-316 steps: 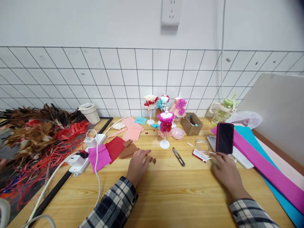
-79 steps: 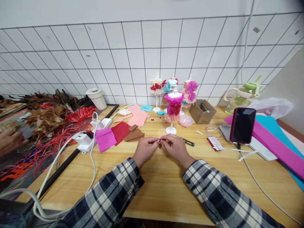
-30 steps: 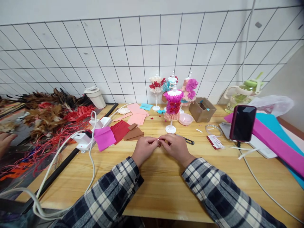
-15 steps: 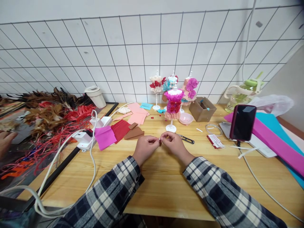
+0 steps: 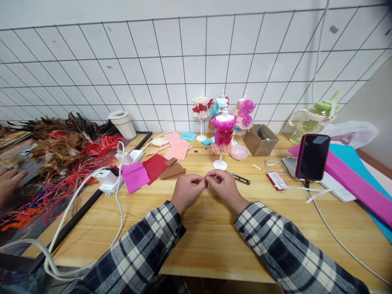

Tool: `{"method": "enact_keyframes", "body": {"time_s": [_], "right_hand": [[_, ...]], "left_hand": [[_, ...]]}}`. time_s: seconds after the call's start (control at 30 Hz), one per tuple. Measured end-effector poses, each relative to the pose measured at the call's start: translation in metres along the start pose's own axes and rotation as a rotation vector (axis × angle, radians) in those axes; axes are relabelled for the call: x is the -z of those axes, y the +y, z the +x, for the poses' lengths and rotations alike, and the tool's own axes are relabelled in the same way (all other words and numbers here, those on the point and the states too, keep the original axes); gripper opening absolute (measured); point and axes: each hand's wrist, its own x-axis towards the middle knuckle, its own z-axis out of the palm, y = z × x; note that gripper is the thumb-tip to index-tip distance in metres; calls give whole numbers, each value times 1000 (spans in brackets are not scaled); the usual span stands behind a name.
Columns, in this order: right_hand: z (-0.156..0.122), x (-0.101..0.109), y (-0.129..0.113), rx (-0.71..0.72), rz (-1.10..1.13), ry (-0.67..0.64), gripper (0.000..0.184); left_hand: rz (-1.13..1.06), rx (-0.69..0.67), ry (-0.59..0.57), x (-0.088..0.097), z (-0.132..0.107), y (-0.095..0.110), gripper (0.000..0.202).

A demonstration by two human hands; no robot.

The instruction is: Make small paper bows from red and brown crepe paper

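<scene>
My left hand (image 5: 189, 188) and my right hand (image 5: 225, 187) meet fingertip to fingertip above the table. Both pinch a tiny dark reddish-brown piece (image 5: 206, 184), mostly hidden by the fingers, so its kind is unclear. Just beyond them stands a small white dress-form stand (image 5: 220, 165) wearing a magenta paper dress (image 5: 222, 137) with red bows and a peach hem. A black-handled cutter (image 5: 241, 179) lies right behind my right hand. Left of my left hand are sheets of brown paper (image 5: 173, 171), red paper (image 5: 154, 168) and magenta paper (image 5: 134, 177).
Three more dressed stands, one with a cream dress (image 5: 201, 107), stand by the wall. Nearby are a pink bowl (image 5: 239, 153) and a cardboard box (image 5: 261, 141). A phone (image 5: 312, 157) stands at right. White cables (image 5: 121, 204) and feathers (image 5: 58, 143) lie left, beside another person's hand (image 5: 10, 181).
My fingertips have shifted slightly around the small piece, which shows less now. The other person's hand at the far left has moved a little further into view.
</scene>
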Motion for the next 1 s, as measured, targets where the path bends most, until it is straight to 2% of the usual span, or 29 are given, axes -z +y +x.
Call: {"method": "enact_keyframes", "body": {"time_s": [0.1, 0.2, 0.33, 0.5, 0.63, 0.73, 0.83, 0.9, 1.0], "right_hand": [[3, -1, 2, -122, 166, -14, 19], [5, 0, 5, -174, 255, -26, 23], [6, 2, 7, -243, 389, 5, 25], [7, 4, 3, -399, 655, -55, 26], [9, 9, 3, -431, 728, -29, 27], [7, 14, 3, -399, 701, 20, 27], [4, 24, -4, -219, 527, 214, 26], [8, 39, -11, -25, 356, 435, 23], [30, 79, -16, 239, 58, 813, 20]], "left_hand": [[-92, 28, -10, 0, 0, 0, 19], [-161, 47, -26, -1, 1, -1, 20], [-177, 69, 12, -1, 2, 1, 16], [-197, 49, 27, -1, 1, 5, 15], [-211, 53, 27, -1, 1, 4, 16], [-211, 53, 15, -1, 0, 3, 16], [-208, 27, 14, 0, -1, 2, 17], [-174, -29, 12, -1, -3, 2, 17], [-97, -171, -10, -3, -8, 3, 16]]}}
